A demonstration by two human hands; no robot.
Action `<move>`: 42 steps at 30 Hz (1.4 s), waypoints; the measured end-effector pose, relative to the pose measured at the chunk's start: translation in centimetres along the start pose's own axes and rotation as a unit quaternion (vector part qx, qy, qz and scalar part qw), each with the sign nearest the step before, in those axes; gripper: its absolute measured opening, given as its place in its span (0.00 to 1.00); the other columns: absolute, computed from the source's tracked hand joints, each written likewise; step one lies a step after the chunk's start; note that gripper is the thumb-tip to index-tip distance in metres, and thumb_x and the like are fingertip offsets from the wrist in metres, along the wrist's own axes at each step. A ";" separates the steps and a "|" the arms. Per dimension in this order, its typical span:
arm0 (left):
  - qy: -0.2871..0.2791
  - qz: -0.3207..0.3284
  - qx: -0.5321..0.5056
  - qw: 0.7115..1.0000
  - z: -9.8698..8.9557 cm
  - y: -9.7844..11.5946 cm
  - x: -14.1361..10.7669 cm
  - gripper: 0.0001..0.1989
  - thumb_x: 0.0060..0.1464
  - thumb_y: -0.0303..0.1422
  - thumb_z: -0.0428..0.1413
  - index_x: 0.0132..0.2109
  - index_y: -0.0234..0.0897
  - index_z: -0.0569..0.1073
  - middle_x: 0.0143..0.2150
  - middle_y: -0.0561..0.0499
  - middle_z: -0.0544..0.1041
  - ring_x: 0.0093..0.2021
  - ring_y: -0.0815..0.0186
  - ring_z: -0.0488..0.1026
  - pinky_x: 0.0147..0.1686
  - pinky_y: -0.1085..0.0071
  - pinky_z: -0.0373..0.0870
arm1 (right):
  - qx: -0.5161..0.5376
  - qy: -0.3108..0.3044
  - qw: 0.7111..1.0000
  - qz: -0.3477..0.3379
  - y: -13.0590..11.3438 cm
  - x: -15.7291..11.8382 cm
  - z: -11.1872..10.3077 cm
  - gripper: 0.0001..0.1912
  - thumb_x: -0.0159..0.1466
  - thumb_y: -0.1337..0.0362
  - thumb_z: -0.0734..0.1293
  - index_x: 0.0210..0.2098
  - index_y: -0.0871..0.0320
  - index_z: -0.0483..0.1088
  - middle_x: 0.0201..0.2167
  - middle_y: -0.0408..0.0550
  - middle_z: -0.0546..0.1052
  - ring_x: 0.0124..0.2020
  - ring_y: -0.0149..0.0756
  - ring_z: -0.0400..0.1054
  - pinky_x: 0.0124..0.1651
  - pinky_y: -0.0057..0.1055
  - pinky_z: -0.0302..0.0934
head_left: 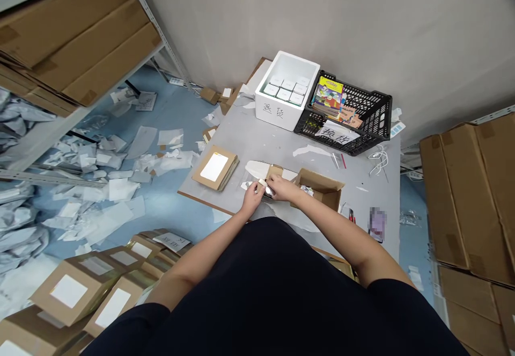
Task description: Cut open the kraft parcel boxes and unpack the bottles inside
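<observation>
My left hand point(252, 196) is closed around a small cream-and-silver item point(262, 183) near the table's front edge. Bent fingers of my right hand point(280, 187) meet at the same item from the other side; its kind is too small to make out. Just beyond the fingers a small brown cardboard piece point(275, 171) shows, lying by white paper scraps and partly hidden. Beside my right wrist stands an open cardboard box point(332, 197) with some white-and-dark contents. To the left of my hands lies a stack of flat cardboard mailers point(214, 169) with a white label on top.
Against the wall on the grey table point(261, 144) stand a white foam box point(277, 114) of small white boxes and a black crate point(358, 144) of colourful books. A red cutter point(352, 216) and a blurred phone point(377, 223) lie right. Labelled cartons point(70, 291) fill the lower left.
</observation>
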State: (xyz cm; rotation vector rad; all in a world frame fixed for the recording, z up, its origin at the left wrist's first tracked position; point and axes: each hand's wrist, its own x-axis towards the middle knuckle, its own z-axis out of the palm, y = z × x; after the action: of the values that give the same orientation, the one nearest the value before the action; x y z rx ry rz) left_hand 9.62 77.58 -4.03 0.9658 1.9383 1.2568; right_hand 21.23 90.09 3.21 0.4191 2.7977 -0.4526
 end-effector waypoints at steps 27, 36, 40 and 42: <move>-0.101 -0.020 -0.090 0.991 1.1 -1.5 -0.6 0.26 0.51 0.34 0.58 0.57 0.40 0.63 0.53 0.46 0.70 0.51 0.62 0.70 0.44 0.68 0.71 | 0.067 0.034 0.997 0.005 0.5 -1.9 1.3 0.18 0.59 0.64 0.68 0.48 0.61 0.66 0.46 0.54 0.66 0.48 0.41 0.61 0.47 0.33 0.60; -0.118 -0.026 -0.064 0.991 1.1 -0.2 -0.2 0.29 0.52 0.31 0.56 0.62 0.38 0.62 0.56 0.44 0.71 0.54 0.60 0.70 0.49 0.65 0.70 | -0.019 0.004 0.997 0.071 -0.7 -1.9 0.6 0.22 0.59 0.64 0.69 0.52 0.60 0.66 0.46 0.59 0.68 0.49 0.48 0.62 0.48 0.39 0.59; -0.118 -0.038 -0.086 0.989 1.2 -0.4 -0.4 0.30 0.50 0.31 0.57 0.62 0.36 0.63 0.55 0.44 0.73 0.52 0.60 0.71 0.48 0.65 0.70 | -0.029 0.000 0.995 0.094 -1.2 -1.5 1.0 0.16 0.62 0.70 0.63 0.51 0.61 0.66 0.46 0.59 0.68 0.46 0.46 0.63 0.45 0.36 0.60; -0.121 -0.038 -0.096 0.987 1.2 -0.9 -0.6 0.31 0.51 0.33 0.57 0.62 0.36 0.62 0.55 0.44 0.72 0.53 0.59 0.71 0.50 0.64 0.69 | 0.001 -0.005 0.998 0.066 -0.8 -1.5 1.0 0.14 0.61 0.70 0.64 0.47 0.62 0.66 0.45 0.58 0.67 0.44 0.43 0.64 0.43 0.33 0.61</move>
State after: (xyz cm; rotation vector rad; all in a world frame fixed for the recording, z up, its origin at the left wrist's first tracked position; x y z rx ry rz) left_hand 10.69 77.42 -5.25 0.8923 1.6202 1.1969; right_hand 22.54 88.67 2.94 0.5964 2.7390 -0.4264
